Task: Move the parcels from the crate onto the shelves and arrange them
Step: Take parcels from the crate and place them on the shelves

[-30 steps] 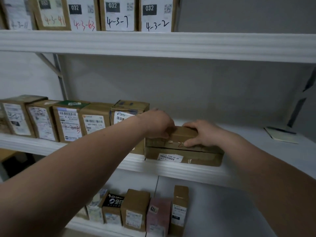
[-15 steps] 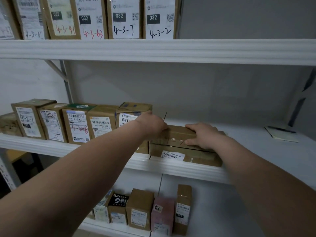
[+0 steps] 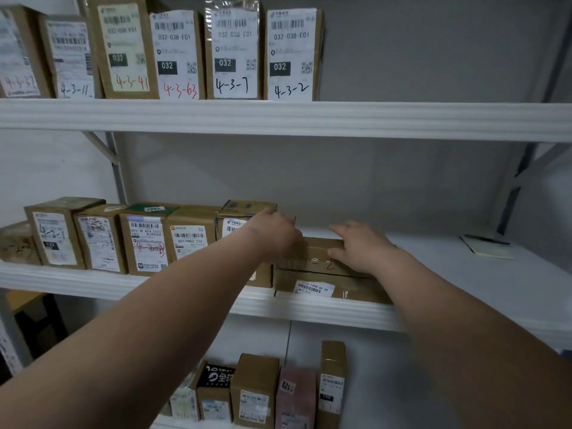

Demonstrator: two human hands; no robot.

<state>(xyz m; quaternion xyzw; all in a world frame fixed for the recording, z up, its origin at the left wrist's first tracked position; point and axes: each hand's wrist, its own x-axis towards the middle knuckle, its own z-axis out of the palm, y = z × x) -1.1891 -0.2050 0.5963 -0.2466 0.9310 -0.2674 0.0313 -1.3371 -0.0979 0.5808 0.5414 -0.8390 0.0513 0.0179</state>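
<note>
A flat brown parcel (image 3: 318,287) with a barcode label and red writing on top lies on the middle shelf (image 3: 123,283), right beside the last upright parcel (image 3: 244,212) of a row. My left hand (image 3: 275,236) has its fingers curled over the flat parcel's left end, between it and that neighbour. Spread across the parcel's top, my right hand (image 3: 359,249) reaches with its fingers towards the far edge. The crate is out of view.
Labelled parcels (image 3: 145,239) stand in a row on the middle shelf's left part. More fill the upper shelf (image 3: 232,51) and the lower shelf (image 3: 253,391). A notepad with a pen (image 3: 487,247) lies far right on the middle shelf, with bare shelf in between.
The flat parcel has slid back from the shelf's front edge, deeper onto the shelf. My right hand's fingers have uncurled and spread over its top. The view has tilted upward.
</note>
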